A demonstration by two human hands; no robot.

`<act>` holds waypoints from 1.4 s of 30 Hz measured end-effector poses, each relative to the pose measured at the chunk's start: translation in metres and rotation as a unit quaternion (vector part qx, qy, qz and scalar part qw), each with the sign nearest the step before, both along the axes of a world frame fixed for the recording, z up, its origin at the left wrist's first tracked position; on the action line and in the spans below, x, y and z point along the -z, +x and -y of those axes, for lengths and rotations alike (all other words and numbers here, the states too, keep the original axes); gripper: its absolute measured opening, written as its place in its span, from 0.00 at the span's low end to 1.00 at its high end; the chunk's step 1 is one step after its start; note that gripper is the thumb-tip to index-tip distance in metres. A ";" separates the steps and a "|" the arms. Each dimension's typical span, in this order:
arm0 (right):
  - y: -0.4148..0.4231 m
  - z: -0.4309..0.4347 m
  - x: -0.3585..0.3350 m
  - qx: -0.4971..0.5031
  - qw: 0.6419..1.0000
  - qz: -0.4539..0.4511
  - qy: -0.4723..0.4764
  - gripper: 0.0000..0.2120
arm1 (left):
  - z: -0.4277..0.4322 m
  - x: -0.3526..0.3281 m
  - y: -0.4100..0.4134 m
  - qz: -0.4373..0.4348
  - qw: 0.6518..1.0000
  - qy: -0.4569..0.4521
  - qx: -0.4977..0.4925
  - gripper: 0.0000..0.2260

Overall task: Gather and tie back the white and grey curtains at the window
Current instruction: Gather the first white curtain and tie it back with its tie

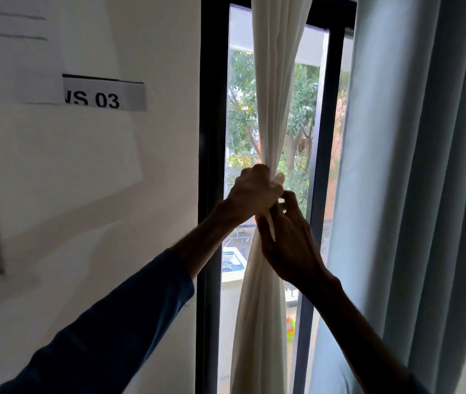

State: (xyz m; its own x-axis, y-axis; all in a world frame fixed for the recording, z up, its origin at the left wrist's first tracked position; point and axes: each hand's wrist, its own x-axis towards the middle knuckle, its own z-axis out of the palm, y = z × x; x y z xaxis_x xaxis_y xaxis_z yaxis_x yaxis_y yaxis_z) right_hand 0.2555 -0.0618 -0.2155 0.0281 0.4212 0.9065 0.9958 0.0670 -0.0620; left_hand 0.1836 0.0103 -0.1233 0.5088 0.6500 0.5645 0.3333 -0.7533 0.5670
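The white curtain (275, 95) hangs in front of the dark-framed window (211, 137), a little right of the view's centre. It is a cream-white, opaque cloth. It drops from 12 o'clock in narrow lengthwise pleats that draw in to a tight waist at the centre, then spreads into softer, wider folds toward 6 o'clock.

The left grip (254, 191) is closed round that waist, its fingers curled about the bunched cloth and the thumb tip showing pale on the far side. The right grip (288, 240) sits just below it, at its 5 o'clock, touching it. Its fingers are bent in against the same bunch and pinch the cloth. A thin pale point of cloth shows between the two; whether it is a fold or a tie I cannot tell. Both are dark against the daylight.

The grey curtain (425, 166), blue-grey and heavier, hangs loose at 3 o'clock in broad upright folds, with neither hand on it.

At 9 o'clock the white wall carries a label (103, 95) reading "WS 03".
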 end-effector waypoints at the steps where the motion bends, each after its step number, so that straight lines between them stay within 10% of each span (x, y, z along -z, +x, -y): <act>1: 0.001 -0.002 0.003 -0.012 0.999 -0.033 0.004 0.12 | -0.001 0.002 0.000 -0.005 1.000 -0.006 -0.001 0.15; 6: 0.011 -0.014 0.012 -0.070 0.981 -0.169 0.062 0.25 | 0.007 0.013 -0.001 -0.009 1.000 -0.003 -0.016 0.12; 14: 0.011 -0.025 0.074 -0.040 0.987 -0.153 -0.026 0.05 | 0.006 0.082 -0.002 -0.076 0.993 0.041 -0.081 0.16; 22: -0.003 -0.032 0.146 -0.031 0.978 -0.200 -0.042 0.17 | 0.004 0.164 -0.004 -0.140 0.981 0.093 -0.093 0.17; 29: 0.015 -0.033 0.182 -0.036 0.964 -0.232 -0.126 0.09 | -0.008 0.210 -0.006 -0.089 0.994 0.057 -0.010 0.31; 37: 0.044 -0.028 0.176 -0.065 0.933 -0.269 -0.231 0.08 | -0.036 0.236 -0.021 0.024 0.995 0.059 0.076 0.11; 42: 0.044 -0.021 0.175 -0.100 0.928 -0.292 -0.209 0.06 | -0.043 0.249 -0.018 0.066 0.998 0.016 0.007 0.16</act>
